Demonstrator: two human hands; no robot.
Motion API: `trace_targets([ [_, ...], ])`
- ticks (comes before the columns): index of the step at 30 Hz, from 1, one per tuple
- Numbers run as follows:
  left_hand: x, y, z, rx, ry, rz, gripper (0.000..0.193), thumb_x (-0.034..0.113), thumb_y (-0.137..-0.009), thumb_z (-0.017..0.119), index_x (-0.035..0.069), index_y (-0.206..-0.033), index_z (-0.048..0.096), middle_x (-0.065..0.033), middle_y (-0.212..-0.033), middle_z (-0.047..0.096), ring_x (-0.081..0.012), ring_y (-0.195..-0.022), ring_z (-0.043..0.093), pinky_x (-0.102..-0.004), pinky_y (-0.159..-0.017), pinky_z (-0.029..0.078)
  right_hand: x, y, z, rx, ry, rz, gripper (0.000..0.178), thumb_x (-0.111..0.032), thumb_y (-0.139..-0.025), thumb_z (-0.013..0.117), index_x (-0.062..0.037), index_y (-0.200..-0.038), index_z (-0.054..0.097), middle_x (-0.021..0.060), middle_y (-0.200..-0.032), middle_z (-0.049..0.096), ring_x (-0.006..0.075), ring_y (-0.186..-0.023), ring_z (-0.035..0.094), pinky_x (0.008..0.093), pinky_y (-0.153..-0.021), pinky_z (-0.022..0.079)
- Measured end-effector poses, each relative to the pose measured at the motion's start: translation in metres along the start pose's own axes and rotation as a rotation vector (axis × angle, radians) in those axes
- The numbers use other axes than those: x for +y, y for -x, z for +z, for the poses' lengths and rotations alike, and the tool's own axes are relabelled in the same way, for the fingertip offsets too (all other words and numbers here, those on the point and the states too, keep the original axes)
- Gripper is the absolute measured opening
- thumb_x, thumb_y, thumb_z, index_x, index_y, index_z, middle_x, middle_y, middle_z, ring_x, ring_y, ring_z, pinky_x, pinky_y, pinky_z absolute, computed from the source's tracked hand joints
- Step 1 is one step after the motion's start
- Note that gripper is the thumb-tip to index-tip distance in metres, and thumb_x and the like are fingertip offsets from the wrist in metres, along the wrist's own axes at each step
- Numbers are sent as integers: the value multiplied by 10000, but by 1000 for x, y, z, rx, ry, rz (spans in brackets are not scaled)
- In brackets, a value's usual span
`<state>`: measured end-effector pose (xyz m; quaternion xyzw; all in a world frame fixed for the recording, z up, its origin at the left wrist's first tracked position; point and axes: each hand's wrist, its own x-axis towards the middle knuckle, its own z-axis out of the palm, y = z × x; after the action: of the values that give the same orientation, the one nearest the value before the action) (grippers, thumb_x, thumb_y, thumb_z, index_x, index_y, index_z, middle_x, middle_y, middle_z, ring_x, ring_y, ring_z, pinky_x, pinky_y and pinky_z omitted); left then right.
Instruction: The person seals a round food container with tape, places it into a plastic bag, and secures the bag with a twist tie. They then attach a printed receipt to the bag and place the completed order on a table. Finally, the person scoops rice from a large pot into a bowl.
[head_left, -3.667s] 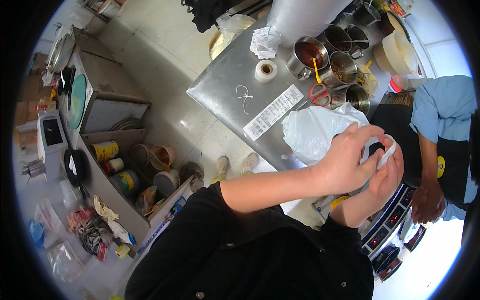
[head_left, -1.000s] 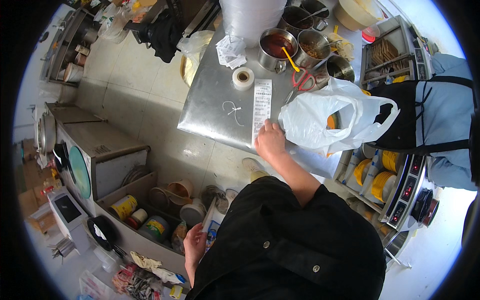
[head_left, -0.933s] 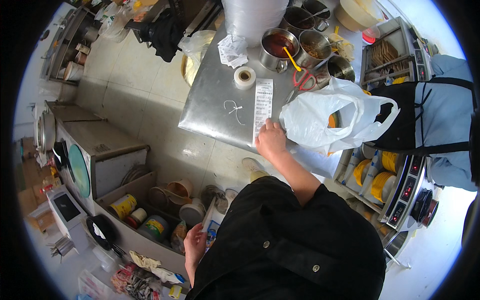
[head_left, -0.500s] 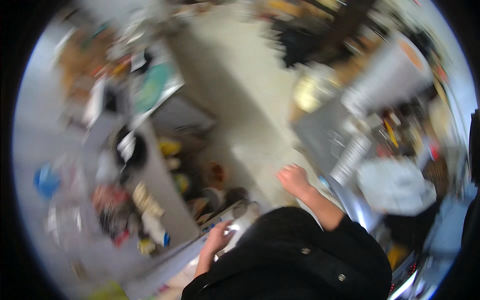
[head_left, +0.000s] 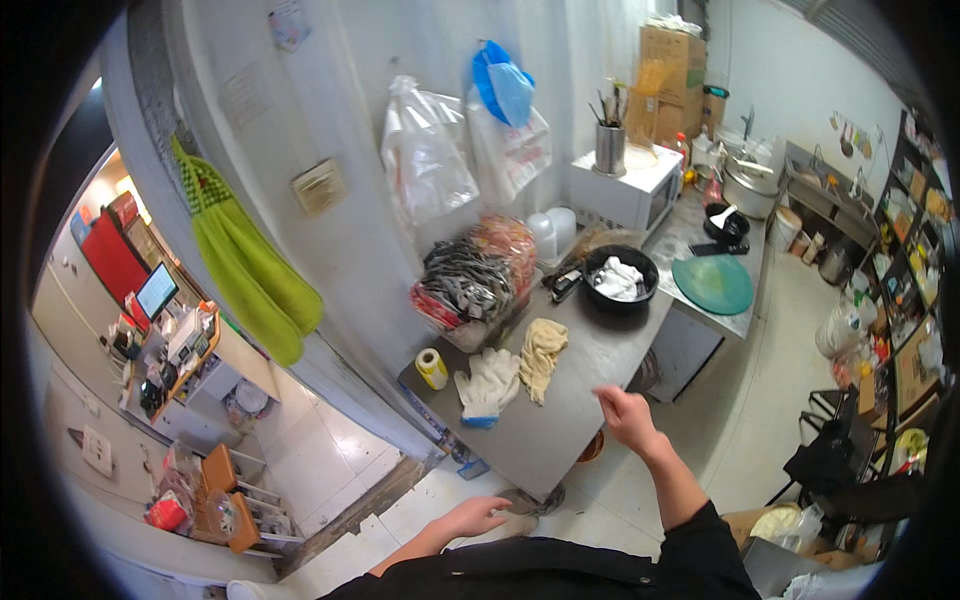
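Observation:
My left hand (head_left: pixel 475 518) hangs low in front of me, its fingers stretched forward and nothing in them. Higher up and to the right, my right hand (head_left: pixel 628 415) is raised with curled fingers; no object shows in it. It appears nearest the front edge of a steel table (head_left: pixel 535 445), without visible contact. On that table lie a white work glove (head_left: pixel 489 383) with a blue cuff, a crumpled cream-yellow cloth or glove (head_left: pixel 543 358) and a small yellow-and-white roll (head_left: pixel 432 368). Behind them sits a black pan (head_left: pixel 648 296) with a white cloth (head_left: pixel 616 279) inside.
A bundle of wrapped utensils (head_left: pixel 465 285) leans against the wall under hanging plastic bags (head_left: pixel 425 150). Farther right are a microwave (head_left: pixel 606 203) and a round green board (head_left: pixel 712 284). A green towel (head_left: pixel 245 260) hangs beside the doorway at left. Loaded shelves (head_left: pixel 915 385) line the right.
My view has swung left and up, bringing the doorway and wall into sight. The blur is gone. Both hands remain in front of me, the right one still curled.

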<state>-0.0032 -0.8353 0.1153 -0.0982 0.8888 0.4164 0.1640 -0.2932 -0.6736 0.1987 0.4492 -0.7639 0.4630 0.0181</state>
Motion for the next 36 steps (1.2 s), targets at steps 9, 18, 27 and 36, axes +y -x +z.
trace_targets([
  [9, -69, 25, -69, 287, 222, -160, 398, 277, -814, 603, 97, -1166, 555, -112, -1081, 608, -221, -882, 617, -329, -779, 487, -63, -237, 117, -100, 37, -164, 286, -217, -750, 639, -93, -1007, 605, 101, -757, 639, 291, -733, 617, 372, -643, 484],
  [18, -121, 38, -81, 438, 368, -255, 395, 245, -802, 609, 78, -1157, 560, -138, -1068, 608, -218, -850, 622, -308, -785, 485, 6, -313, 178, -134, 467, 188, 249, -333, -751, 611, -112, -852, 669, 136, -838, 647, 301, -826, 618, 421, -708, 485],
  [27, -140, 15, -83, 435, 405, -227, 376, 237, -801, 609, 72, -1136, 568, -133, -1030, 617, -217, -823, 624, -309, -766, 488, 11, -320, 233, -67, 299, -121, 230, -301, -718, 664, -73, -727, 640, 102, -673, 590, 297, -681, 581, 402, -615, 463],
  [36, -137, -5, -92, 376, 374, -197, 369, 232, -809, 608, 51, -1129, 567, -133, -1041, 616, -206, -849, 632, -301, -760, 497, -32, -308, 325, -155, 454, -425, 192, -288, -690, 649, -96, -679, 630, 65, -725, 570, 266, -762, 545, 367, -667, 469],
])
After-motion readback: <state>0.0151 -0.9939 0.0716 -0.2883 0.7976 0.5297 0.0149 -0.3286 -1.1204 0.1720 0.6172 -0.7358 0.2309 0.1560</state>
